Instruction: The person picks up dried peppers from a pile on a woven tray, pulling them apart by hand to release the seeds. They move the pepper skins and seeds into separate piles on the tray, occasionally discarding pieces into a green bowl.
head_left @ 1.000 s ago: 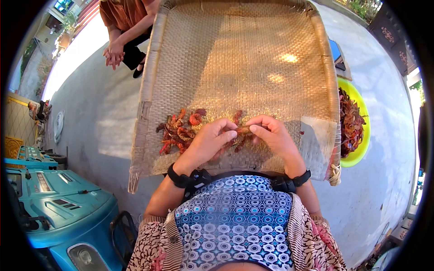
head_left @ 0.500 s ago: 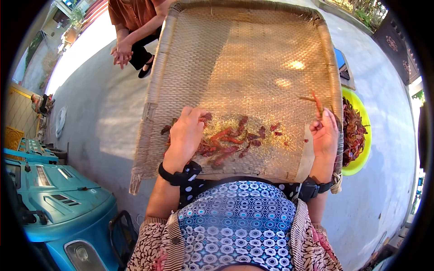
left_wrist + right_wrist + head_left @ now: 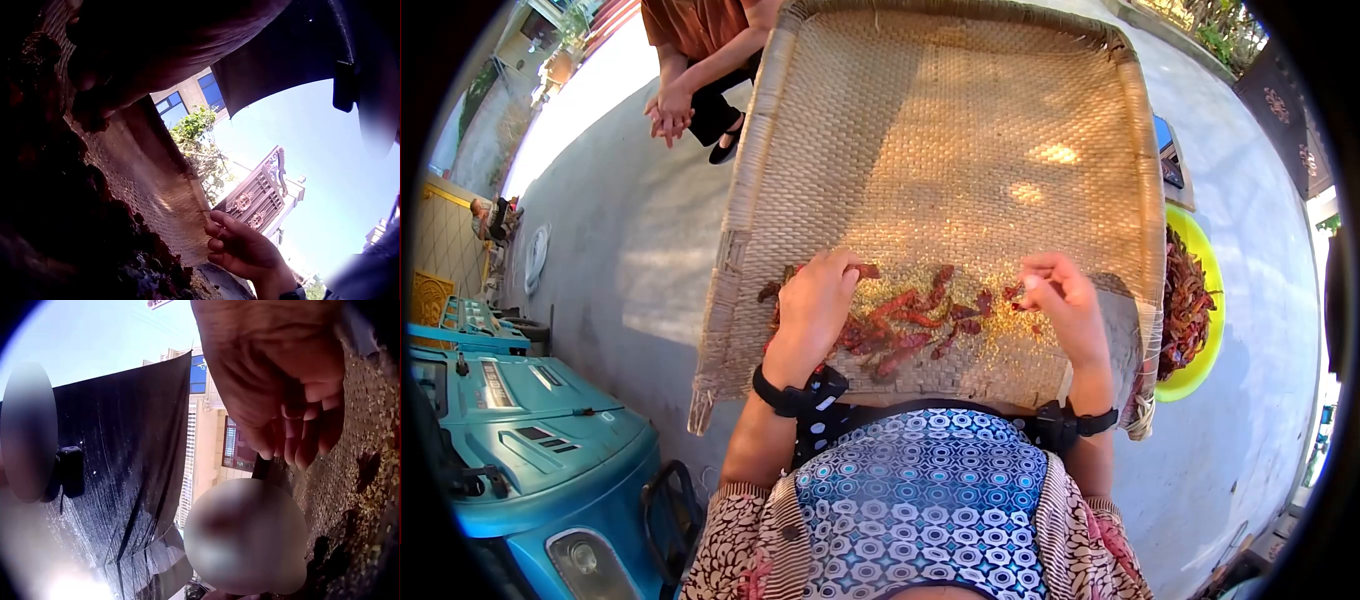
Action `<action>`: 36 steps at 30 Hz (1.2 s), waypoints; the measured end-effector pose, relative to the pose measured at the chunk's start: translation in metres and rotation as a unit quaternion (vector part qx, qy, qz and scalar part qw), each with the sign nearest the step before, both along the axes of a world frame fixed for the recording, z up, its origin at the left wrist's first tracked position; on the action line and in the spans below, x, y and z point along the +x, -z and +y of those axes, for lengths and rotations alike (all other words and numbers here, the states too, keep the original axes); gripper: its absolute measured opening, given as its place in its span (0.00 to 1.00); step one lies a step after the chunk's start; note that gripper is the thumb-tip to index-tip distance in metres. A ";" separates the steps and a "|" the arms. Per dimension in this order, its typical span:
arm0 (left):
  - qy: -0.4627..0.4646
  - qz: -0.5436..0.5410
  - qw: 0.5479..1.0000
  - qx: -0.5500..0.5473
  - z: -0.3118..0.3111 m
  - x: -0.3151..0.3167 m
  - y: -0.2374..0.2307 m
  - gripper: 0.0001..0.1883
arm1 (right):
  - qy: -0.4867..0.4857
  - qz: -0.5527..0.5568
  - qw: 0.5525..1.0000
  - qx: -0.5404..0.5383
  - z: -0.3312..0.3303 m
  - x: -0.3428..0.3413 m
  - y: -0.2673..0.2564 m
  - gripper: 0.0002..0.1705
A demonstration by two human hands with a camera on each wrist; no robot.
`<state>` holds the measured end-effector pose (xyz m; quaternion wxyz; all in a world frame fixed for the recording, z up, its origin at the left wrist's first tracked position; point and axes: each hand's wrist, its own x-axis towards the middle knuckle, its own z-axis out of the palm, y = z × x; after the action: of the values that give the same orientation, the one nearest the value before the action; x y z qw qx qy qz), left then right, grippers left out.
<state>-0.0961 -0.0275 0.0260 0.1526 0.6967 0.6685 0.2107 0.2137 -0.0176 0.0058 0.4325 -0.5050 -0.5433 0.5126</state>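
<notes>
My left hand (image 3: 813, 300) is over the left end of a loose pile of dried red chili peppers (image 3: 905, 340). Its fingers point down, and one chili (image 3: 866, 271) shows right at the fingertips; the hand hides whether it is gripped. Toward the right side of the tray my right hand (image 3: 1063, 308) hovers with loosely bent fingers. No chili shows in the right hand in the right wrist view. Small broken chili pieces lie below its fingertips. Chilis and scattered yellow seeds (image 3: 1000, 325) lie on the near part of a large woven tray (image 3: 940, 150).
Right of the tray stands a yellow-green basin (image 3: 1208, 355) with many dried chilis. A flat board with a blue-screened device (image 3: 1169, 155) lies behind it. Another person's clasped hands (image 3: 670, 112) are at the far left. A teal vehicle (image 3: 550, 440) stands near left.
Both hands pulled at one chili between them, then parted. My right hand carried a chili to the tray's right rim and has come back without it. My left hand went to the pile.
</notes>
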 end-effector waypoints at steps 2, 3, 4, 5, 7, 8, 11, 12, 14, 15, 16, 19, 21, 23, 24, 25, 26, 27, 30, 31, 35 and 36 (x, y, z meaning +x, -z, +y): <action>0.002 -0.076 0.997 0.000 -0.001 0.004 -0.004 0.07 | -0.087 -0.127 0.986 0.067 0.006 -0.025 -0.001 0.11; 0.005 -0.122 0.992 -0.019 -0.002 0.006 -0.008 0.07 | -0.104 -0.191 0.970 0.105 0.008 -0.036 -0.005 0.12; 0.009 -0.168 0.985 -0.038 -0.003 0.008 -0.009 0.07 | -0.120 -0.255 0.949 0.143 0.010 -0.044 -0.007 0.12; 0.017 -0.191 0.980 -0.045 -0.003 0.009 -0.006 0.07 | -0.118 -0.271 0.942 0.161 0.013 -0.050 -0.006 0.14; 0.012 -0.216 0.971 -0.101 -0.004 0.011 -0.005 0.07 | -0.113 -0.303 0.926 0.195 0.018 -0.058 0.001 0.17; 0.009 -0.229 0.965 -0.130 -0.003 0.012 -0.004 0.07 | -0.113 -0.313 0.920 0.208 0.021 -0.061 0.006 0.16; 0.025 -0.303 0.939 -0.160 -0.003 0.015 0.006 0.08 | -0.114 -0.329 0.911 0.222 0.024 -0.063 0.021 0.13; 0.015 -0.337 0.923 -0.185 -0.003 0.017 0.006 0.08 | -0.111 -0.323 0.915 0.213 0.025 -0.063 0.023 0.12; 0.000 -0.376 0.899 -0.225 -0.001 0.021 0.004 0.08 | -0.105 -0.306 0.926 0.193 0.027 -0.064 0.025 0.11; -0.007 -0.395 0.885 -0.245 0.000 0.022 0.003 0.08 | -0.103 -0.294 0.933 0.181 0.028 -0.063 0.024 0.11; -0.009 -0.401 0.882 -0.247 0.000 0.022 0.004 0.09 | -0.100 -0.282 0.939 0.169 0.029 -0.063 0.023 0.10; -0.017 -0.423 0.871 -0.249 0.002 0.023 0.007 0.10 | -0.066 -0.247 0.960 0.114 0.032 -0.058 0.030 0.12; -0.032 -0.446 0.860 -0.245 0.002 0.026 0.005 0.11 | -0.061 -0.205 0.972 0.101 0.031 -0.055 0.026 0.16; -0.023 -0.438 0.865 -0.243 0.002 0.029 -0.001 0.11 | -0.088 -0.125 0.987 0.050 0.030 -0.053 0.016 0.19; -0.017 -0.433 0.868 -0.241 0.002 0.030 -0.002 0.12 | -0.115 -0.065 0.991 0.004 0.030 -0.053 0.010 0.21; -0.008 -0.428 0.875 -0.225 0.001 0.032 0.000 0.12 | -0.140 -0.005 0.989 -0.043 0.028 -0.055 0.007 0.22; 0.001 -0.421 0.882 -0.209 0.000 0.033 0.004 0.11 | -0.167 -0.011 0.985 -0.037 0.025 -0.057 0.007 0.23; 0.011 -0.414 0.890 -0.192 -0.001 0.034 0.005 0.11 | -0.193 -0.018 0.981 -0.028 0.025 -0.061 0.007 0.24; 0.043 -0.390 0.893 -0.221 -0.003 0.037 0.005 0.09 | -0.222 -0.010 0.975 -0.018 0.024 -0.072 0.007 0.20; 0.042 -0.394 0.896 -0.201 -0.004 0.037 0.007 0.09 | -0.211 -0.027 0.977 0.005 0.023 -0.075 0.009 0.19; -0.005 -0.442 0.879 -0.179 -0.007 0.036 0.007 0.09 | -0.206 0.005 0.977 -0.051 0.020 -0.074 0.000 0.12; -0.026 -0.462 0.867 -0.186 -0.005 0.036 0.003 0.09 | -0.205 0.006 0.977 -0.051 0.020 -0.071 0.002 0.12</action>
<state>-0.0599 -0.0326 0.0229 0.5647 0.4612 0.5664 0.3841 0.1428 0.0027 0.0039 0.2945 -0.4013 -0.6061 0.6204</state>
